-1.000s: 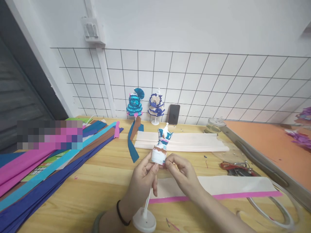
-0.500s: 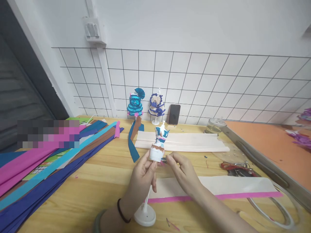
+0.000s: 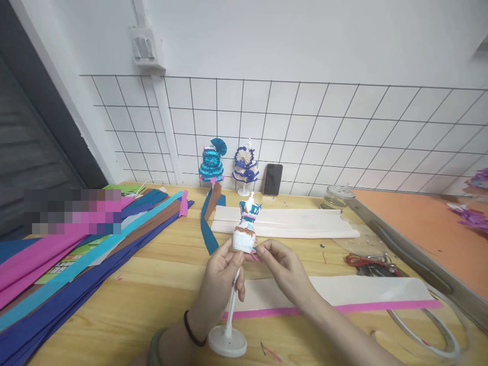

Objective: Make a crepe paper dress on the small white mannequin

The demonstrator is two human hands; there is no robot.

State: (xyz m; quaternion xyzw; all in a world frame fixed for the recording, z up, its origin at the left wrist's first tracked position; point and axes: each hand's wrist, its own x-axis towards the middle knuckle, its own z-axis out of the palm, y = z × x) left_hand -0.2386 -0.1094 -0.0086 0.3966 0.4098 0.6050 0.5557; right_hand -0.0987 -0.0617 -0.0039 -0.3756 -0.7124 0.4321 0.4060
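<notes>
A small white dress-form mannequin [image 3: 244, 240], its torso dressed with teal, pink and brown paper bits, stands tilted on a thin post with a round white base [image 3: 227, 341]. My left hand [image 3: 221, 269] is closed around its lower torso. At the torso's lower right edge my right hand [image 3: 284, 264] is closed, thumb and index finger pinched at a small pink scrap [image 3: 254, 256]. Behind them lies a cream crepe paper strip [image 3: 285, 223]. Under my right forearm is another cream strip with a pink edge [image 3: 366, 295].
Coloured crepe strips [image 3: 95, 269] cover the left side. At the back stand a teal paper-dressed mannequin [image 3: 211, 165], a purple-and-cream one [image 3: 245, 165] and a phone [image 3: 273, 179]. Scissors [image 3: 375, 264], a clear jar [image 3: 337, 195] and a white tape roll [image 3: 427, 338] are at right.
The mannequin and its base have shifted slightly, with the post now more visible below my left hand. My right fingers stay by the torso's lower edge.
</notes>
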